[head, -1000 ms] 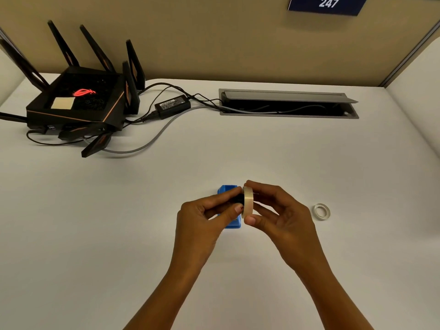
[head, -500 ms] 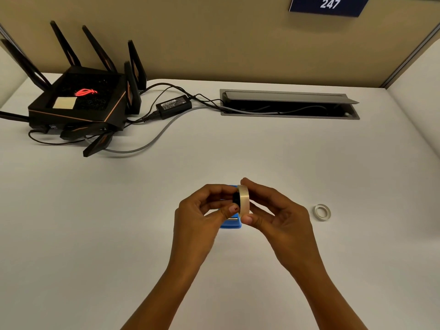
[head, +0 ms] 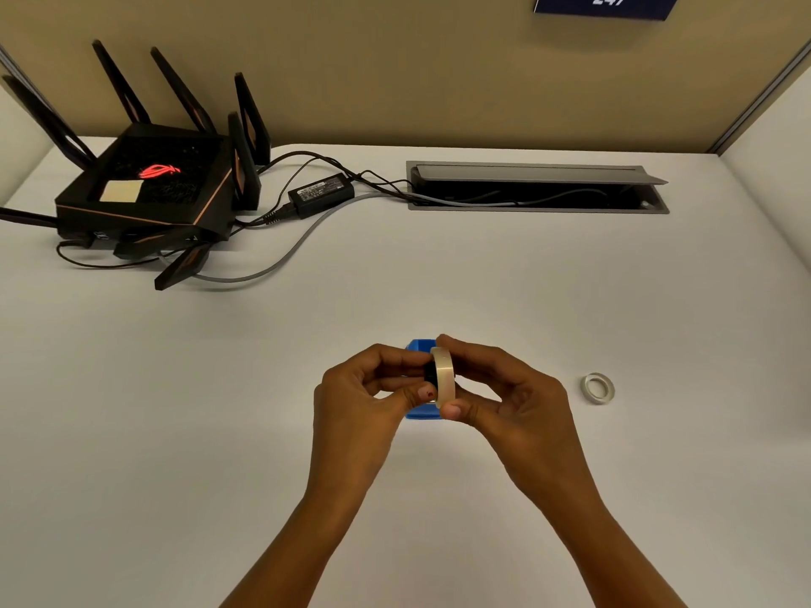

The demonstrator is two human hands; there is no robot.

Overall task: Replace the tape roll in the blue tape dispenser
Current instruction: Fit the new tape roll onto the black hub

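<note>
- Head view: at the desk's [head: 439, 274] centre, the right hand [head: 509, 401] pinches the tape roll [head: 443, 377] on edge, thumb below, fingers above.
- The left hand [head: 364, 397] grips a black hub [head: 429, 375] against the roll's 9 o'clock face.
- The blue tape dispenser [head: 420, 346] sits behind both hands; its contents are hidden.
- At 3 o'clock an empty tape core [head: 597, 388] lies flat.
- At 12 o'clock, cables [head: 504, 199] lie in the open cable tray [head: 537, 188].
</note>
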